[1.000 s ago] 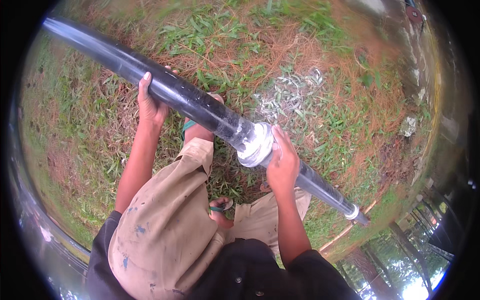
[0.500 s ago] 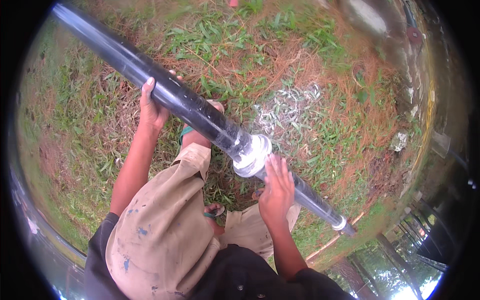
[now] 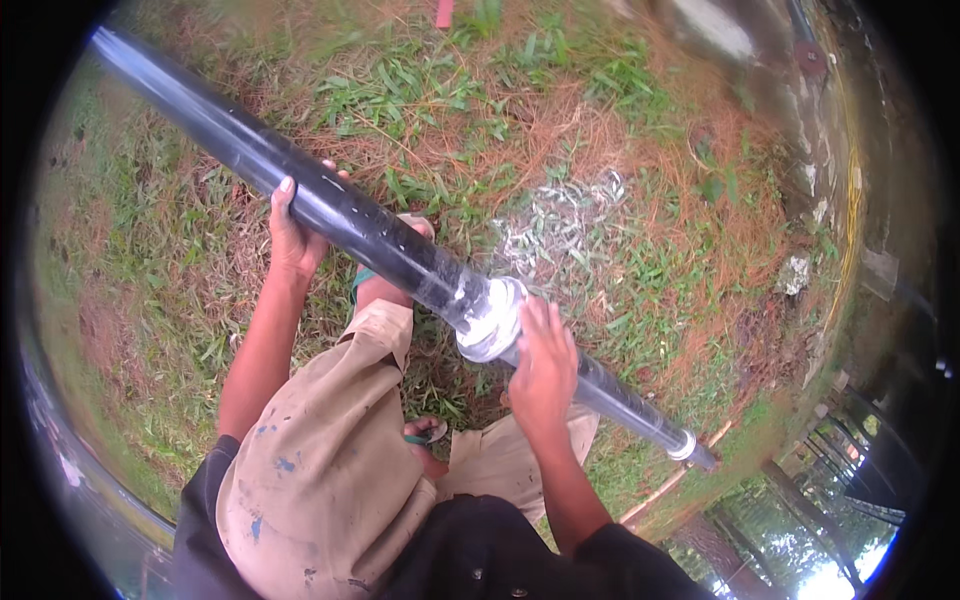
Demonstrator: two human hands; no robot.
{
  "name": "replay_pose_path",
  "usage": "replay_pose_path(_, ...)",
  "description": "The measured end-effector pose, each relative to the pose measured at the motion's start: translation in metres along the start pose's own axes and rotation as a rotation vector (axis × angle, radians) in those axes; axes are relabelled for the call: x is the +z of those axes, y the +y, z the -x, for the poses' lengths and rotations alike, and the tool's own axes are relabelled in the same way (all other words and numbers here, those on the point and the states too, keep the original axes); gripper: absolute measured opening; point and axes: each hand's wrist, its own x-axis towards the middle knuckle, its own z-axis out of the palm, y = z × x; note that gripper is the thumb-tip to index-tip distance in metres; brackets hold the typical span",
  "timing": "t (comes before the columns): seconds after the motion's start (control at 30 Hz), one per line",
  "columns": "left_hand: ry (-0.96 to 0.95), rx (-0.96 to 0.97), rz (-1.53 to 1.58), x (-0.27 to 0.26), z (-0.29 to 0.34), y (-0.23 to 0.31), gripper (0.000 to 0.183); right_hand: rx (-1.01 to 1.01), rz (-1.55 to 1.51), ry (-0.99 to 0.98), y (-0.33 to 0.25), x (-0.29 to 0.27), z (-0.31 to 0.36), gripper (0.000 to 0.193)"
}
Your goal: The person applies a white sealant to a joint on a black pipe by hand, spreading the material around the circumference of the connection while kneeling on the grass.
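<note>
A long black pipe (image 3: 365,220) slants across in front of me from the upper left to the lower right. Around its middle is a thick white-coated joint (image 3: 492,322); past that, a narrower dark pipe section (image 3: 630,399) runs on to a white ring (image 3: 683,446). My left hand (image 3: 298,238) is closed around the pipe's upper part from below, thumb on the near side and fingertips showing beyond. My right hand (image 3: 543,365) lies over the pipe at the joint's lower edge, fingers stretched and slightly blurred, touching the white coating. The underside of the joint is hidden.
Grass and dry needles (image 3: 420,110) cover the ground, with white smears on some grass (image 3: 560,220). My sandalled foot (image 3: 385,275) is under the pipe. A yellow cable (image 3: 853,215) follows the right edge near a pale stone (image 3: 793,275). Something red (image 3: 444,13) lies far off.
My right hand has slid slightly up and left, its fingers now against the joint's edge. My left hand keeps its hold on the pipe. The whole view has shifted a little.
</note>
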Motion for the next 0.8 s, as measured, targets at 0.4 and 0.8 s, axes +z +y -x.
replay_pose_path(0.4, -0.002, -0.034, 0.0, 0.003, -0.002, -0.002, 0.081, -0.007, 0.137, -0.062, -0.003, -0.008, 0.027, 0.048)
replay_pose_path(0.8, -0.059, -0.061, 0.057, -0.002, -0.011, -0.005, 0.078, 0.072, -0.05, 0.063, 0.021, 0.003, -0.014, 0.048)
